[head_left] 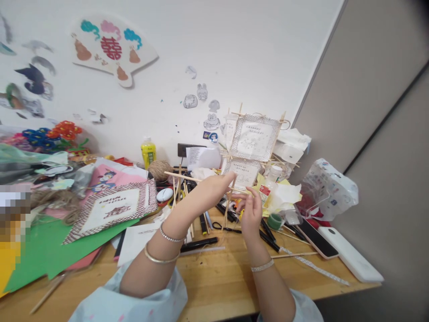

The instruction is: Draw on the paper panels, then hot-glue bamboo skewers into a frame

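Observation:
A frame of thin wooden sticks stands up from the table in front of me, with its crossbar reaching out to the left. My left hand is closed round the upper part of this frame, and its fingers are mostly turned away from view. Bent fingers of my right hand pinch the frame near a joint on its right side. Just behind the hands stands a stick lantern with white paper panels, edged in patterned paper and bearing drawings and writing.
Markers and scissors lie under the frame. To the left are a decorated paper panel, green paper and a twine ball. At right are a black-screened phone, a white device and a plastic bag.

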The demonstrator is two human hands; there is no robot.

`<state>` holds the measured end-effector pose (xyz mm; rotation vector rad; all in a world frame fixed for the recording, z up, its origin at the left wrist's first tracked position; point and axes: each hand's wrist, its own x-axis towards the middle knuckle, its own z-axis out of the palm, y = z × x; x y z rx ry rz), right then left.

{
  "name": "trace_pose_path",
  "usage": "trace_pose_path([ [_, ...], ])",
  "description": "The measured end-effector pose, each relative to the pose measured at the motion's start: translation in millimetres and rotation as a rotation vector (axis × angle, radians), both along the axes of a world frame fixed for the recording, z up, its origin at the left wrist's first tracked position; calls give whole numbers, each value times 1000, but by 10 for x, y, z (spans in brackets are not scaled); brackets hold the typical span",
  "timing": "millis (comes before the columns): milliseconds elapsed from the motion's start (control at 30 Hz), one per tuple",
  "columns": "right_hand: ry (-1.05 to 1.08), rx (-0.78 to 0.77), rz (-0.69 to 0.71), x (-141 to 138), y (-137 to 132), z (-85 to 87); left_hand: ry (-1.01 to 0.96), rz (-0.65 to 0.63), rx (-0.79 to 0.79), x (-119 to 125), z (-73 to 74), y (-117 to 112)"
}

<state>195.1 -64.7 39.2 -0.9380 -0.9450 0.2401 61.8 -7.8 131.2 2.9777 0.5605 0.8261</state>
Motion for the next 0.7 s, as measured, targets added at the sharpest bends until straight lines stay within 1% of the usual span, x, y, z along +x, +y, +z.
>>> trace_pose_path([
  [100,17,12,-21,19,2,12,20,14,7,14,-1,-19],
  [267,-16,-6,-28,28,0,-3,32,25,33,31,-9,-37],
  [533,-29,0,17,26,1,-4,-2,-9,-66,52,-36,2],
  [700,-5,1,23,14,2,-2,16,-6,-15,46,-12,-42],
])
